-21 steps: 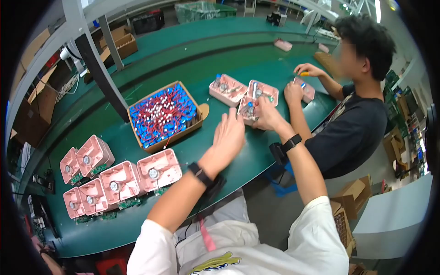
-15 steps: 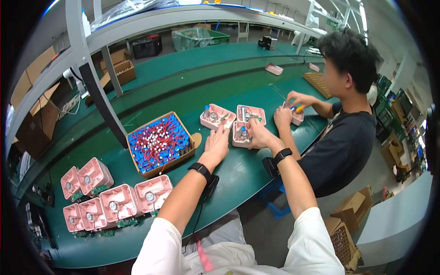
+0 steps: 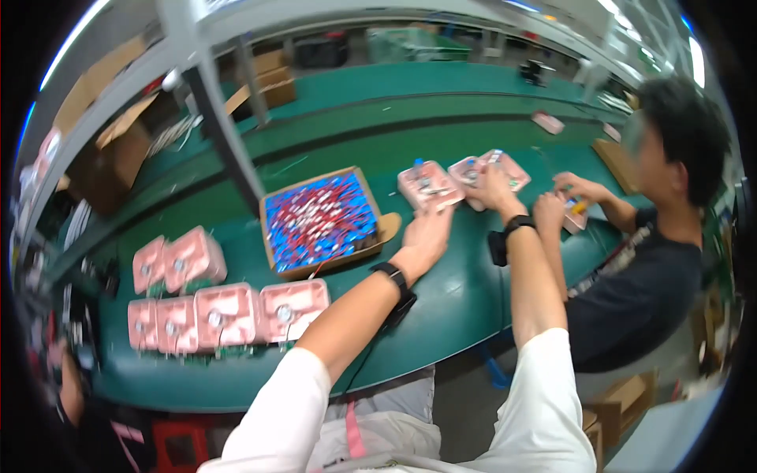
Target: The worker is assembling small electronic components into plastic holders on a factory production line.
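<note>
My left hand (image 3: 427,235) is at the near edge of a pink plastic housing (image 3: 408,189), its fingers closed on the rim. Inside that housing are a round silver part and a blue piece. Farther right, my right hand (image 3: 495,191) grips a second pink housing (image 3: 460,172), partly hidden behind its fingers. A third pink housing (image 3: 516,175) lies just beyond, against the second. Motion blur softens the fingertips of both hands. Left of my left hand stands a cardboard box (image 3: 385,227) filled with blue-wrapped battery packs (image 3: 288,217) with red wires and white connectors.
Several pink housings (image 3: 227,315) with speakers and green circuit boards stand at the left. A co-worker (image 3: 646,292) at the right handles another pink housing (image 3: 576,221) and a yellow-handled tool. A grey post (image 3: 225,130) rises behind the box. Another person's arm (image 3: 72,386) shows at lower left.
The view has swung, shifting everything rightward in the picture. My right hand has moved the second housing away from me, alongside the third. My left hand stays at the first housing.
</note>
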Demonstrator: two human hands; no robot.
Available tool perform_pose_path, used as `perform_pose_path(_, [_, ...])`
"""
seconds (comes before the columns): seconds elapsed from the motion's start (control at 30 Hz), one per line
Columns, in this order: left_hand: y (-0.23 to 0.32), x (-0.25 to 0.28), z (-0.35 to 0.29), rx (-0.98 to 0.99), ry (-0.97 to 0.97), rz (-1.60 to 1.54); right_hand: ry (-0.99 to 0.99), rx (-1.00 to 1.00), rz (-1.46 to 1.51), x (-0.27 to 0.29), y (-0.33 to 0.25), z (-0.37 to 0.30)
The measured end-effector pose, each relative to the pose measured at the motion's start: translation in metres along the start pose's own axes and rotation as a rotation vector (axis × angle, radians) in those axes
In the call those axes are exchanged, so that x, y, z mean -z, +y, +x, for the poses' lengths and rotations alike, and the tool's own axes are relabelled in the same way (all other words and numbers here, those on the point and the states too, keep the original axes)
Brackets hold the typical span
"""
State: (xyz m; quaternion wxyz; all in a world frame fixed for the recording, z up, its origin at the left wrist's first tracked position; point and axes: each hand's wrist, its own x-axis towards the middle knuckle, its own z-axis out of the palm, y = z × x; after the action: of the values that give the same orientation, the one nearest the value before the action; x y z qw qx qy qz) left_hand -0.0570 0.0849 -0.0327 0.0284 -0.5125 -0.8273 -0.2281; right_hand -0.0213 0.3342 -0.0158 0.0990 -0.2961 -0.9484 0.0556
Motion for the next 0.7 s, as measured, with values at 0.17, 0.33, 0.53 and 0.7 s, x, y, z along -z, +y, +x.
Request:
perform_pose_path(0.17, [0.007, -0.004, 0.016, -0.023, 0.117, -0.030, 0.050, 0.100, 0.366, -0.012, 0.053, 0.023])
perform_pose_path(0.33, [0.040, 0.040, -0.057, -0.166, 0.195, -0.128, 0.220, 0.294, 0.069, 0.059, 0.010, -0.041])
perform_pose_path(0.53, [0.030, 0.164, -0.263, -0.207, 0.243, -0.318, -0.232, 0.712, 0.524, 0.106, -0.198, -0.227])
perform_pose_path(0.7, [-0.025, 0.162, -0.354, 0.458, 0.418, -0.408, -0.065, 0.734, 0.493, 0.039, -0.269, -0.276])
